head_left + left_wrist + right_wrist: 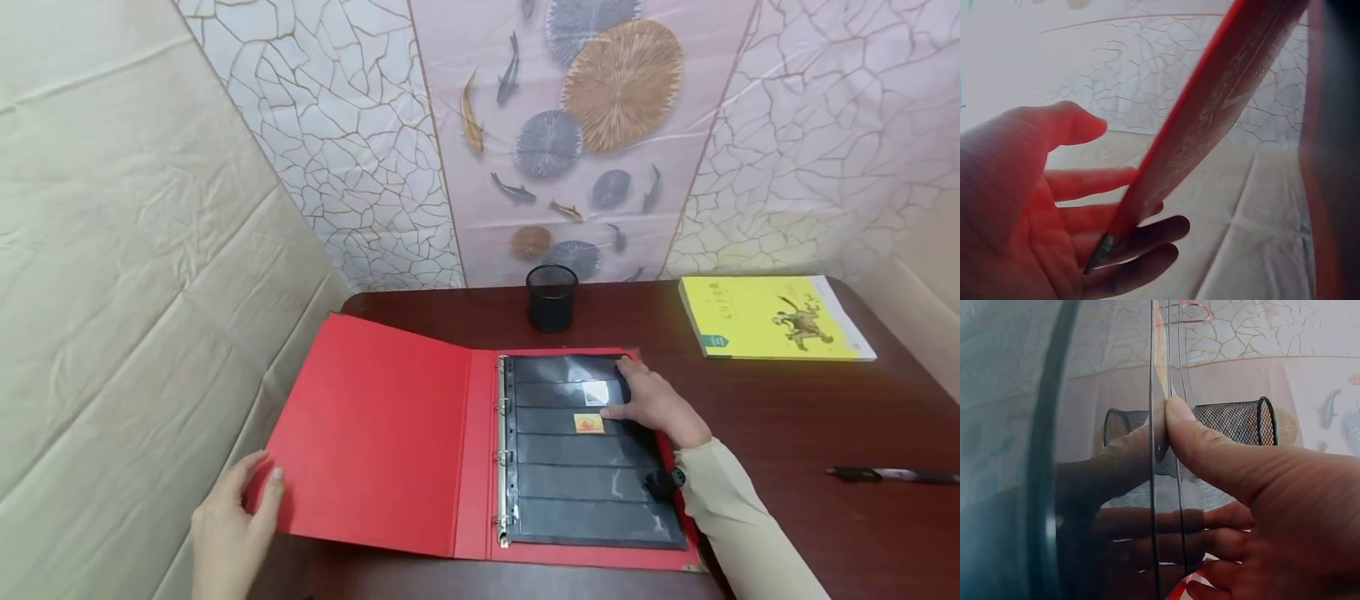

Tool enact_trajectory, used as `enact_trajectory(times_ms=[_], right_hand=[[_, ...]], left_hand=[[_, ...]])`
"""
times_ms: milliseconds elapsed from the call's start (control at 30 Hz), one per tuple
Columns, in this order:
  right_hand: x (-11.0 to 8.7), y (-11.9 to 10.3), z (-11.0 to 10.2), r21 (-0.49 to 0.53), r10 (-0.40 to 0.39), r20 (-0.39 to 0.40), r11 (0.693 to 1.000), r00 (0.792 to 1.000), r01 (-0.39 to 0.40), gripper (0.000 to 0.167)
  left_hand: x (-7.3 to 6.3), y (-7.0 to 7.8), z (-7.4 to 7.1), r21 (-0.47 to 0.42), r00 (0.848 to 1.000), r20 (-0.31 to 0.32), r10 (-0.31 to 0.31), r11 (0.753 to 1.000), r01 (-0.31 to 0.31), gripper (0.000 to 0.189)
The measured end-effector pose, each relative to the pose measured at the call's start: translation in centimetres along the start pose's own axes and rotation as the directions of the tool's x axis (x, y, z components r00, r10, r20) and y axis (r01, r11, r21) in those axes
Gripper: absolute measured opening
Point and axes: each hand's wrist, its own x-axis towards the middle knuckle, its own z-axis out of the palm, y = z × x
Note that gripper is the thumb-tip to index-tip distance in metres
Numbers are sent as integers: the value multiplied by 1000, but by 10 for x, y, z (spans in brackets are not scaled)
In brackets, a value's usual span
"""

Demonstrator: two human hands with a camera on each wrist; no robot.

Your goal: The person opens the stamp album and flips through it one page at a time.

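A red stamp album (480,467), a ring binder, lies spread on the table with its front cover (367,433) tilted up at the left. My left hand (236,517) is at the cover's lower outer corner. Its long fingers reach behind the edge, while the thumb (1079,128) stands apart from the cover in the left wrist view. On the black pocket page (585,483), a pale stamp (596,393) and an orange-yellow stamp (588,424) sit in separate rows. My right hand (656,404) rests at the page's upper right, its thumb tip touching the page beside the orange-yellow stamp.
Behind the album stands a black mesh pen holder (551,300). A yellow book (772,321) lies at the back right, and a pen (892,475) at the right edge. Cloth-covered walls rise behind the table (780,408) and along its left side.
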Motion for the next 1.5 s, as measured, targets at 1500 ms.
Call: enact_trajectory(times_ms=[1500], right_hand=[[-8,-21,-38,84,-65,20,994,998,64,74]], left_hand=[[-24,-4,75,209,643,739,-198,976,61,96]])
